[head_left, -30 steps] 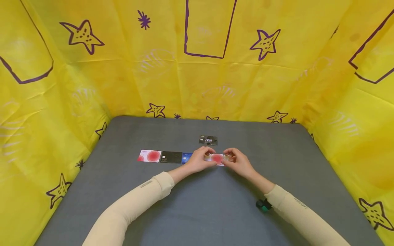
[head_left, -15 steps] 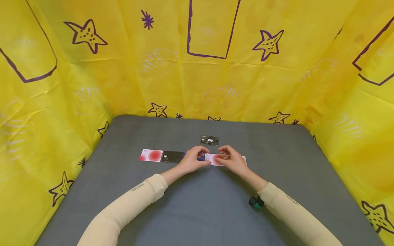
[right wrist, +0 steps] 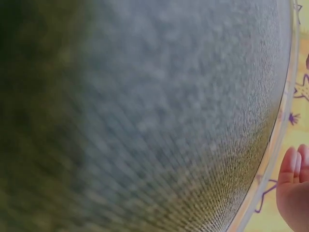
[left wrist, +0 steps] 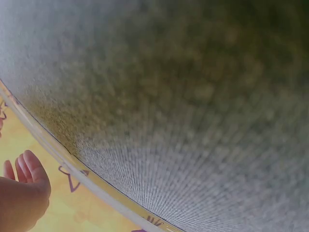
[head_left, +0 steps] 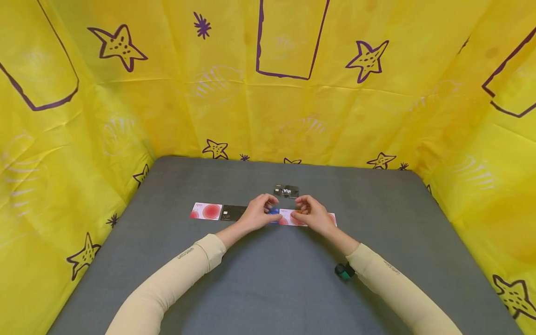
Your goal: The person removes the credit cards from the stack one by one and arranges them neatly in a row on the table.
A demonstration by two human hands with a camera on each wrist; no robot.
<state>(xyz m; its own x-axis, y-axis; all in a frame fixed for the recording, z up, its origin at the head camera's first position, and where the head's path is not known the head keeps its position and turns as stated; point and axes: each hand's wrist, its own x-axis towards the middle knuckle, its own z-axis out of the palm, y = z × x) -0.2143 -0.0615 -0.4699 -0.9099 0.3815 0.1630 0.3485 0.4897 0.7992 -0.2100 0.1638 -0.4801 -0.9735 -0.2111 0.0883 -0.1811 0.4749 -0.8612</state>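
Observation:
In the head view a row of flat cards lies on the grey table. A white card with red circles (head_left: pixel 205 211) is at the left end, beside a black VIP card (head_left: pixel 231 213). My left hand (head_left: pixel 254 215) arches over the black card's right part and a blue card (head_left: pixel 273 217), its thumb near the blue card's right edge. A second white card with red circles (head_left: pixel 287 216) adjoins the blue one. Over it is my right hand (head_left: pixel 317 217), thumb touching its face, fingers loosely bent. Another pale card edge (head_left: pixel 333 218) shows beyond that hand. Both wrist views show mostly blurred tabletop.
Another black Vip card (head_left: pixel 286 190) lies behind the row, just beyond the fingertips. A black-and-green device (head_left: pixel 345 271) sits under the right sleeve. Yellow patterned cloth (head_left: pixel 276 116) stands around the table's (head_left: pixel 259 288) back and sides.
My left hand has drawn left, away from the second white card, uncovering the blue card's right part. My right hand has shifted left, and a pale card edge now shows to its right.

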